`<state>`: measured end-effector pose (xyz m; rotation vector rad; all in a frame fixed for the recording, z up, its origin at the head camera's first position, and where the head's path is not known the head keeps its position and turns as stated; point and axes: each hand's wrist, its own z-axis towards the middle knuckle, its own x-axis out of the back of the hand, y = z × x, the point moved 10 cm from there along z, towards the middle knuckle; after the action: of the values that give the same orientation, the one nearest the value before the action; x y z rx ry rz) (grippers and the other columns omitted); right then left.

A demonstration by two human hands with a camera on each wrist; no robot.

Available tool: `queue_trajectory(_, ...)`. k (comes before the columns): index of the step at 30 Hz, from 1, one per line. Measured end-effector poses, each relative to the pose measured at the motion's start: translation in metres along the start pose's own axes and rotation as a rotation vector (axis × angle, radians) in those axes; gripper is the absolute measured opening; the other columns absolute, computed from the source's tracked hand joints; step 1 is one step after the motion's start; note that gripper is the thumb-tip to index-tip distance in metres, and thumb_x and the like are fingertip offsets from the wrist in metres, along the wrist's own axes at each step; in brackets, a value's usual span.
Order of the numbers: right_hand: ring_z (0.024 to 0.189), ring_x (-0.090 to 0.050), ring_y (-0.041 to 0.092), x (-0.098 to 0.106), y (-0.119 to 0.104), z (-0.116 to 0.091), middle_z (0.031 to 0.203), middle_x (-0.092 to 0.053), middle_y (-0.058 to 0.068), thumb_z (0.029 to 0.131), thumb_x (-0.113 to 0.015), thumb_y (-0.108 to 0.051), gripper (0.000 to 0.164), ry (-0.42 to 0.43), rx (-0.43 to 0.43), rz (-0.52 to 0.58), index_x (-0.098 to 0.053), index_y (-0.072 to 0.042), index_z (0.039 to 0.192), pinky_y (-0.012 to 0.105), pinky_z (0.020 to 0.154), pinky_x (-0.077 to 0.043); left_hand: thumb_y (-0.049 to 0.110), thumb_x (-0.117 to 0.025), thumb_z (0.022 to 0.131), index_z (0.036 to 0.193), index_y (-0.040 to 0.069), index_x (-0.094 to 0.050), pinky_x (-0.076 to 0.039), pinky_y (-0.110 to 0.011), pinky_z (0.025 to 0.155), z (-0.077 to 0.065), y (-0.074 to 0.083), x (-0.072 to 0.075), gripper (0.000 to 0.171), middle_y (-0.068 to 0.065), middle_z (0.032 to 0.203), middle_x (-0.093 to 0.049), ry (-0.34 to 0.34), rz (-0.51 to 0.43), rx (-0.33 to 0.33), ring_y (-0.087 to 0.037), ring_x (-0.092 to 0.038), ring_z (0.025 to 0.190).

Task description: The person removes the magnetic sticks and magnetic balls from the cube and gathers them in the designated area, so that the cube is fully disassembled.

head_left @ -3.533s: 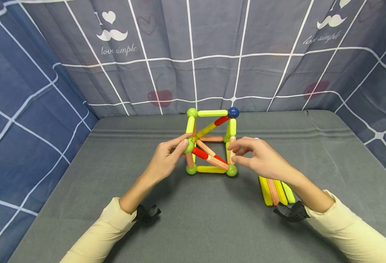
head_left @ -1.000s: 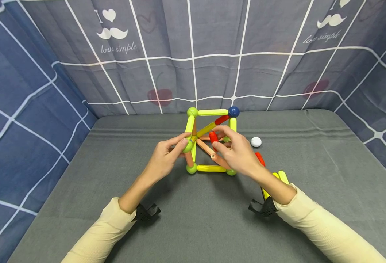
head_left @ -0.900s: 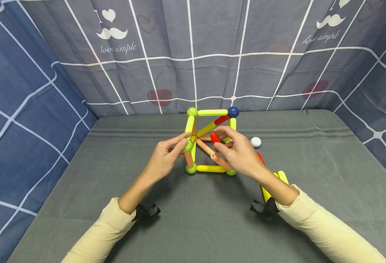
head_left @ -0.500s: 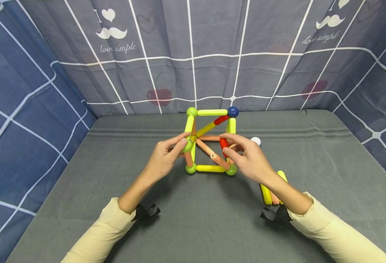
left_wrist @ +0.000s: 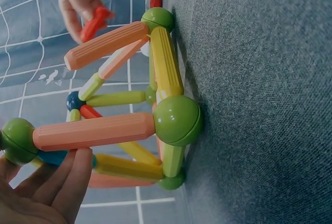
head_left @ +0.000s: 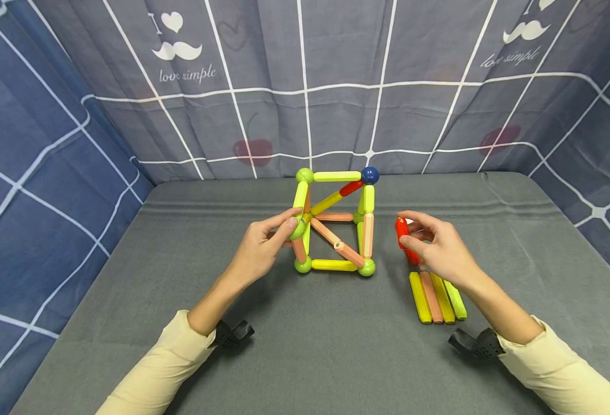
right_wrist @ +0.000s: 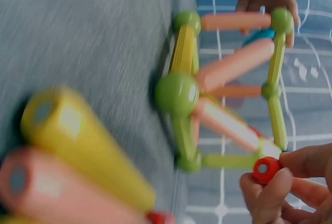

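My left hand (head_left: 260, 248) pinches a green ball (head_left: 298, 229) at the near upper-left corner of a frame built from magnetic rods and balls. My right hand (head_left: 442, 248) is right of the frame, with a short red rod (head_left: 402, 232) between thumb and fingers. Below it lies another red rod (head_left: 412, 256) on the table. A peach rod (head_left: 349, 253) slants up from the near lower-right ball (head_left: 366, 267), its upper end free. A navy ball (head_left: 370, 175) tops the far right corner. In the left wrist view a teal piece (left_wrist: 54, 157) shows beside the left fingers.
Several rods, yellow, peach and yellow-green, lie in a row (head_left: 432, 297) at the right, below the right hand. A white ball is mostly hidden behind the right fingers. The grey cloth table (head_left: 305, 351) ends at a checked curtain (head_left: 336, 127) behind the frame.
The red rod has come off the slanting peach rod. My right hand has carried it right, away from the frame to beside the loose rods. My left hand stays on the green ball.
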<state>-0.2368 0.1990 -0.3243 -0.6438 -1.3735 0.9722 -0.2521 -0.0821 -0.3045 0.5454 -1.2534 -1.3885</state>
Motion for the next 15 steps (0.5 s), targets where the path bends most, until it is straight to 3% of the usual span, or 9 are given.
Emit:
queue_trajectory(4, 0.085, -0.060, 0.021, 0.012, 0.017, -0.001, 0.115, -0.061, 0.020, 0.096, -0.063, -0.008, 0.046, -0.033, -0.054, -0.100, -0.051, -0.001, 0.140, 0.033, 0.047, -0.051, 0.018, -0.052, 0.105, 0.138, 0.004, -0.057, -0.058, -0.039, 0.078, 0.001, 0.000, 0.000, 0.037, -0.024, 0.128, -0.060, 0.000, -0.007, -0.003, -0.027, -0.070, 0.092)
queue_trajectory(8, 0.084, -0.060, 0.029, 0.017, 0.031, -0.001, 0.110, -0.062, 0.020, 0.096, -0.063, -0.009, 0.044, -0.073, -0.082, -0.162, -0.052, 0.000, 0.138, 0.034, 0.049, -0.052, 0.018, -0.051, 0.105, 0.138, 0.001, -0.056, -0.058, -0.037, 0.078, 0.001, 0.000, -0.001, 0.038, -0.023, 0.128, -0.061, -0.003, -0.014, -0.008, -0.027, -0.070, 0.094)
queue_trajectory(15, 0.077, -0.059, 0.027, 0.014, 0.051, 0.006, 0.100, -0.061, 0.018, 0.094, -0.065, -0.006, 0.043, -0.200, -0.087, -0.197, -0.053, 0.006, 0.134, 0.034, 0.050, -0.052, 0.018, -0.051, 0.105, 0.139, 0.001, -0.056, -0.058, -0.034, 0.077, 0.001, 0.002, -0.001, 0.038, -0.026, 0.131, -0.058, -0.006, -0.016, -0.003, -0.028, -0.069, 0.097)
